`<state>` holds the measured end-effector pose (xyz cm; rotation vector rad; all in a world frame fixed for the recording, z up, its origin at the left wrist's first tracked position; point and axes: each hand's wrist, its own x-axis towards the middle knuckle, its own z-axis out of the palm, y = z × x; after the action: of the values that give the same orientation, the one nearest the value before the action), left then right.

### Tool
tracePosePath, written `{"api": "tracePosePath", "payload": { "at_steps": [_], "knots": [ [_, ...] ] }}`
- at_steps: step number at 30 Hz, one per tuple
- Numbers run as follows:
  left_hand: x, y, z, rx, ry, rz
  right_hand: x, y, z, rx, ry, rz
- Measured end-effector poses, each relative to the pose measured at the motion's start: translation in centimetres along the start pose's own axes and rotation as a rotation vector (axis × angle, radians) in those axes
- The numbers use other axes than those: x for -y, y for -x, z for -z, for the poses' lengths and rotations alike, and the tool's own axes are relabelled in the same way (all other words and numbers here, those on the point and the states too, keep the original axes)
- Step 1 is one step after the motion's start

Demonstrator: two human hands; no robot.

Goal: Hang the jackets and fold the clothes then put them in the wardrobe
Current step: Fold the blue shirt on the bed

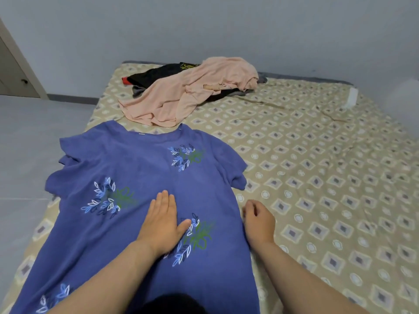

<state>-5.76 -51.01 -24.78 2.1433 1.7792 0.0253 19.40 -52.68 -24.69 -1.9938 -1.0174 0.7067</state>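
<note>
One blue shirt, L hand flat on it, fingers together, R hand curled at edge, grip unclear

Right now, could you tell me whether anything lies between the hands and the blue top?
Nothing visible does: the left hand rests flat on the blue top, the right hand curls at its right edge.

Grey wall; grey floor; patterned mattress.
</note>
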Motion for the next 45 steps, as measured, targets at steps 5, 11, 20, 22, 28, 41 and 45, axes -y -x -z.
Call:
{"api": "tracePosePath", "payload": {
  "at_steps": [5,11,20,22,28,41,45],
  "knots": [
    [-2.3,-1.9,-1.8,-0.146,-0.053,-0.030,2.8,-6.2,0.1,0.125,-0.493,-0.354],
    [-2.1,-1.7,-1.6,-0.147,-0.061,-0.037,7.5,-11.7,-3.4,0.247,-0.787,-0.494],
    [-2.0,-1.7,-2.0,-0.182,-0.102,-0.044,8.8,-18.8,0.2,-0.073,-0.582,-0.480],
    [-2.0,-1.7,-2.0,-0.195,-0.104,-0.042,7.7,-18.4,0.3,-0.006,-0.714,-0.513],
    [-2.0,-1.7,-2.0,-0.171,-0.098,-0.028,6.6,-13.8,0.4,0.431,-0.813,-0.531],
    [-1.7,-2.0,-2.4,-0.205,-0.080,-0.041,5.9,-12.6,1.3,0.291,-0.985,-0.576],
    [-1.7,-2.0,-2.3,-0.251,-0.061,-0.036,6.9,-12.1,0.9,0.312,-1.029,-0.504]
  ]
}}
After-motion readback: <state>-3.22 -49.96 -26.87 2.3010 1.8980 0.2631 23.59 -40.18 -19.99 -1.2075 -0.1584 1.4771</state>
